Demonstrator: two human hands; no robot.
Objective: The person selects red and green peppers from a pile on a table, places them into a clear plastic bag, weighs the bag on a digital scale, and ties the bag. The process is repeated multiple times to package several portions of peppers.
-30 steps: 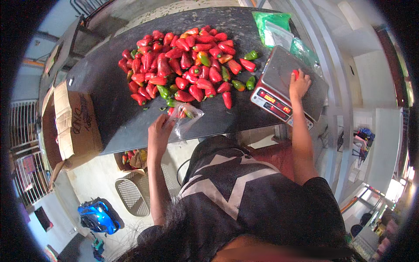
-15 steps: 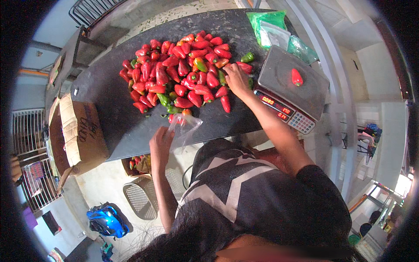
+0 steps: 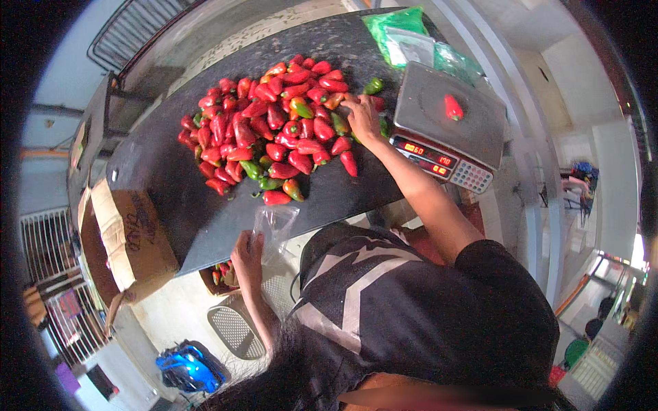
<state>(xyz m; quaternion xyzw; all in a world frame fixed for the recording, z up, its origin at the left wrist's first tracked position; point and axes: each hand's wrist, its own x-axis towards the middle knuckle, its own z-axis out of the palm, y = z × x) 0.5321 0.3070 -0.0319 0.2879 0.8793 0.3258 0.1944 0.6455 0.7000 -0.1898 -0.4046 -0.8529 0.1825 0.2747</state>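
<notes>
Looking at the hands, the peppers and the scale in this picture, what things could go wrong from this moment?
The clear plastic bag hangs past the dark table's edge, held only by the left hand; it might slip or spill. The right hand reaches into the pepper pile and could push loose peppers near the front edge off. The single red pepper on the scale might roll if bumped.

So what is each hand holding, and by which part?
The left hand holds a clear plastic bag by its lower edge. The right hand rests on the peppers; a grip cannot be told.
</notes>
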